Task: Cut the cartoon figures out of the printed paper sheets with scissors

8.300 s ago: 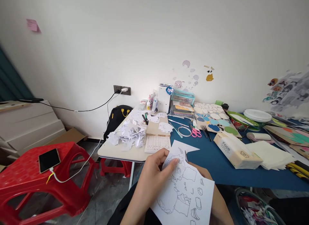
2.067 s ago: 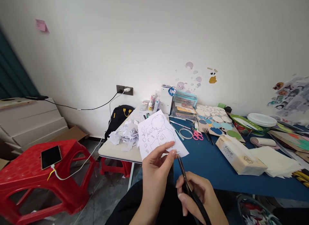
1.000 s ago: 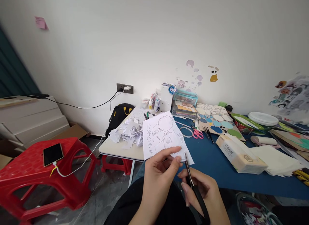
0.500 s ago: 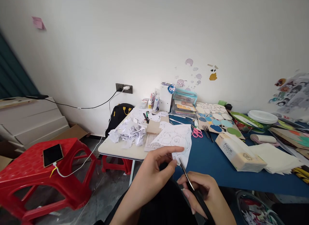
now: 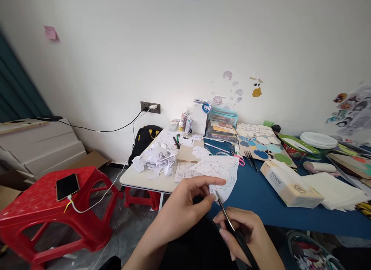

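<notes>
1. On my feed, L hand (image 5: 189, 208) pinches 1 paper sheet (image 5: 222, 171), just beyond both hands.
2. My R hand (image 5: 247, 229) grips 1 pr black scissors (image 5: 242, 243), blades at sheet.
3. Blue table (image 5: 257, 206): 1 tissue pack (image 5: 290, 185), 1 pr pink scissors (image 5: 241, 161).
4. 2 red stools (image 5: 89, 179), 1 w/ phone (image 5: 67, 187).

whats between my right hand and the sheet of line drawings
In the head view, the black-handled scissors: held in the right hand, they span the stretch, pointing at the sheet of line drawings.
</notes>
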`<state>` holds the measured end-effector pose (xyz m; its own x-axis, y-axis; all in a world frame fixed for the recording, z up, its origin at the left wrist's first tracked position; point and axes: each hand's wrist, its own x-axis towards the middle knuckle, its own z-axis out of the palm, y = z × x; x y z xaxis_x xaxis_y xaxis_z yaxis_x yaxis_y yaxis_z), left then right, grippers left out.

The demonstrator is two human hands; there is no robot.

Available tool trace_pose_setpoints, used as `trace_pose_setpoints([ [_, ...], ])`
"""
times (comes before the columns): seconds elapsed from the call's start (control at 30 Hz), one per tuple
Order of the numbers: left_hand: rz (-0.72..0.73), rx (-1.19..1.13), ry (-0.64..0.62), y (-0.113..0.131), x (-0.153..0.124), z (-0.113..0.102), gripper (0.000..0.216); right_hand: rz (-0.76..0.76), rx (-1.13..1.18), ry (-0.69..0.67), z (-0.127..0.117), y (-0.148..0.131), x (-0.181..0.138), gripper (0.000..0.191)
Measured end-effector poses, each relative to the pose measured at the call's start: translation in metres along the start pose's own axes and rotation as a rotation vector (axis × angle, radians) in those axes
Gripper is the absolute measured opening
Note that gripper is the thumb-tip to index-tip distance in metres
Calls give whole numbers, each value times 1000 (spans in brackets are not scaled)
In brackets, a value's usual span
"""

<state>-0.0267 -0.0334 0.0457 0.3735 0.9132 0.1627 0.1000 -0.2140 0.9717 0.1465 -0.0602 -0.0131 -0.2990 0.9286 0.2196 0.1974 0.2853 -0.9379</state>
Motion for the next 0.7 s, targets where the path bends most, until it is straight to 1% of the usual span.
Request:
trace_pose_setpoints([
  [0.1,3,50,3,0,-1,0,30,-9,3,3,0,-3,0,10],
  [0.27,7,75,-4,0,-2,-1,30,-54,-74,34,0,-3,0,10],
  [0.47,9,77,-4,1,-2,0,30,-16,-22,2,0,-2,0,8],
  [0.57,-7,49,-33,2,-2,0,31,-5,-3,-2,-1,-1,0,10],
  [0.7,-23,31,-67,4,-2,-1,32,14,-38,5,-1,1,0,10],
])
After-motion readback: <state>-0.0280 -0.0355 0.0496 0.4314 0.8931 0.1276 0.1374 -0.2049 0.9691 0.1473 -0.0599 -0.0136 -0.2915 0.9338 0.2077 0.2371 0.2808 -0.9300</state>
